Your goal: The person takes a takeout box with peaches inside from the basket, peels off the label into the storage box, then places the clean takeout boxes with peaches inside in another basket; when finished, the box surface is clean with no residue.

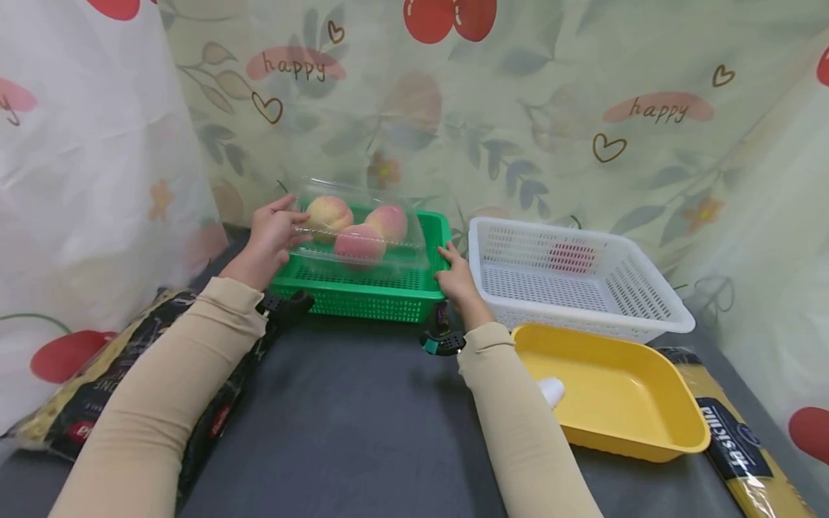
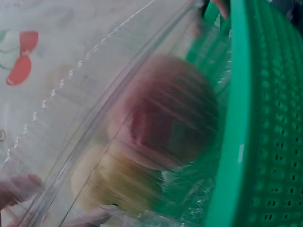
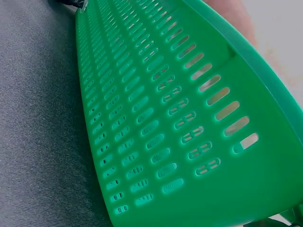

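A clear plastic box (image 1: pixel 363 224) with three peaches (image 1: pixel 359 244) in it hangs tilted just over the green basket (image 1: pixel 363 293). My left hand (image 1: pixel 272 234) grips the box's left end. In the left wrist view the peaches (image 2: pixel 161 113) blur through the clear lid beside the green basket rim (image 2: pixel 236 118), and fingertips (image 2: pixel 19 189) show at lower left. My right hand (image 1: pixel 456 277) holds the basket's right rim. The right wrist view shows only the basket's slotted wall (image 3: pixel 180 123) and a bit of skin above its rim.
A white basket (image 1: pixel 648 302) stands to the right of the green one. In front of it is a yellow tray (image 1: pixel 622 403) with a small white object (image 1: pixel 553 391). Bagged pasta lies at the far left (image 1: pixel 97 388) and far right (image 1: pixel 738 439). Curtains close in the grey table (image 1: pixel 363 417).
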A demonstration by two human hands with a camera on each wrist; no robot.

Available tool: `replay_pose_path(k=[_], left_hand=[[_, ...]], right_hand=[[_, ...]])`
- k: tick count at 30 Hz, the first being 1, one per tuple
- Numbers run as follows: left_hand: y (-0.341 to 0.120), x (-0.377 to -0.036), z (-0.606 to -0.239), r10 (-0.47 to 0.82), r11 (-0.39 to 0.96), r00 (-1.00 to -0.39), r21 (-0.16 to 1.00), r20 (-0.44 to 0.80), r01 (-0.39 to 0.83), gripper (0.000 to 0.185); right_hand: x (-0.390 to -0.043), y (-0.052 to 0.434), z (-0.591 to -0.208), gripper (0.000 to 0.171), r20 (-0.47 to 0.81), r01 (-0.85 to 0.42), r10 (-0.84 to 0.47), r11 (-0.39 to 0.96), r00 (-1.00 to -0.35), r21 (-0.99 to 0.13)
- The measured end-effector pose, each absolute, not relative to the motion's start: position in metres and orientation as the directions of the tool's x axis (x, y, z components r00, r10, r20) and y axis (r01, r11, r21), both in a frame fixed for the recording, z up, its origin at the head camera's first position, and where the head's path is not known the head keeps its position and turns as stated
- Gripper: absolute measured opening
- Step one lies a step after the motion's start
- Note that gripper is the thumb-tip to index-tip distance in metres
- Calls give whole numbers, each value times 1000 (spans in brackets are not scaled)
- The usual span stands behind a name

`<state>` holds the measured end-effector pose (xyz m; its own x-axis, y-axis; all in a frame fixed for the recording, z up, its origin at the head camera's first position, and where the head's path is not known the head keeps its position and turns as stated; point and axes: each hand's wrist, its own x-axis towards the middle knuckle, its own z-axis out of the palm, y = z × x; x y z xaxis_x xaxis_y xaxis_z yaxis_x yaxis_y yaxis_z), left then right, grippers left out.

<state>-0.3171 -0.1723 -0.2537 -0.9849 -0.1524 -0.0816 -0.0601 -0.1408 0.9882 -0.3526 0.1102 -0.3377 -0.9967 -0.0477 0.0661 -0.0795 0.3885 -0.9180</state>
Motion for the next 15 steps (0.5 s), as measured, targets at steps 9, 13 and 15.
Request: replay_pose_path(k=[9, 13, 15], left_hand=[[-165, -354, -256, -130, -22, -981, 989, -146, -145, 58], [-165, -368, -263, -107, -2, -978, 984, -179, -179, 57], [-166, -373, -268, -95, -1, -976, 981, -193, -194, 57]], right_hand=[[-352, 111, -337, 55, 57, -75, -58, 393, -997, -916], [-352, 111, -337, 54, 53, -74, -65, 392, -997, -917], [-353, 111, -337, 54, 56, -77, -64, 392, -996, -917]])
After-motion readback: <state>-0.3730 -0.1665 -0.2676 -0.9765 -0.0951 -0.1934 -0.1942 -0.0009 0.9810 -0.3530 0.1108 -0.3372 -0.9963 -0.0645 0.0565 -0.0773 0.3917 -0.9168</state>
